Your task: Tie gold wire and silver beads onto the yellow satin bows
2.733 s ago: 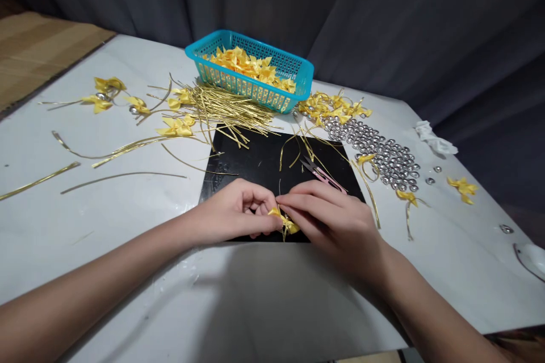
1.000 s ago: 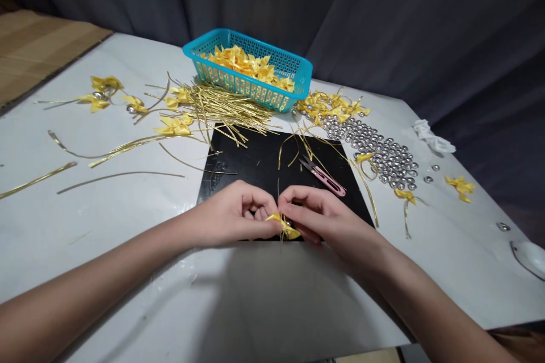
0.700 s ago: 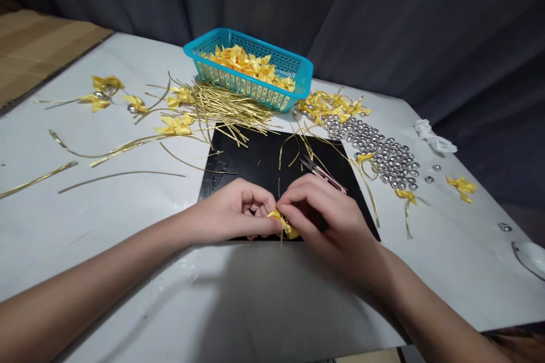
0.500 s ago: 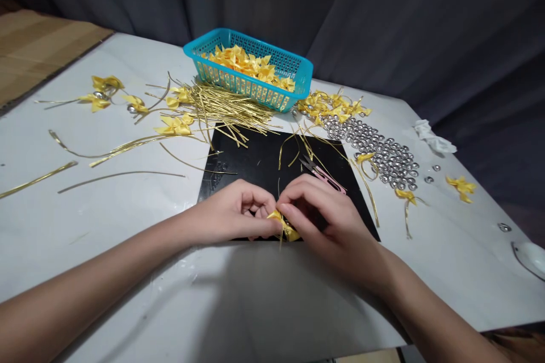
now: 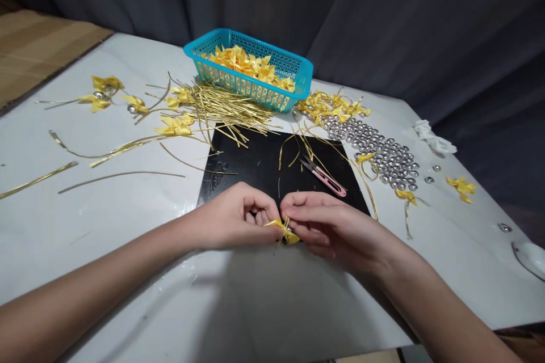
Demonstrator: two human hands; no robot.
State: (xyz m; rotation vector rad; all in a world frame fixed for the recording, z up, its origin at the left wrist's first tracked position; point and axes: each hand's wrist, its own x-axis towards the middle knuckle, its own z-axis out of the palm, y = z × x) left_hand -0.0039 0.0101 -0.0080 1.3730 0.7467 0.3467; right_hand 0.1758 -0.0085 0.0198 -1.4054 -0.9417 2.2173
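Observation:
My left hand (image 5: 240,215) is closed, pinching one side of a small yellow ribbon bow (image 5: 290,237) over the front edge of a black mat (image 5: 251,161). A thin gold cord (image 5: 286,222) crosses the bow's middle, where a bit of silver shows. From the other side, my right hand (image 5: 340,224) pinches the cord with thumb and forefinger, its other fingers curled beneath. Behind the right hand, pink-handled thread snips (image 5: 326,176) lie on the mat.
A turquoise basket (image 5: 304,82) of yellow bows stands at the back. Gold cords (image 5: 232,108) are heaped before it. Silver beads (image 5: 383,153) and finished-looking bows (image 5: 336,106) spread to the right. More bows and loose cords lie left on the white table (image 5: 128,221).
My right hand has turned and lowered, its fingers now coming from the bow's right side. More of the bow, its cord and the snips shows. My left hand has barely moved.

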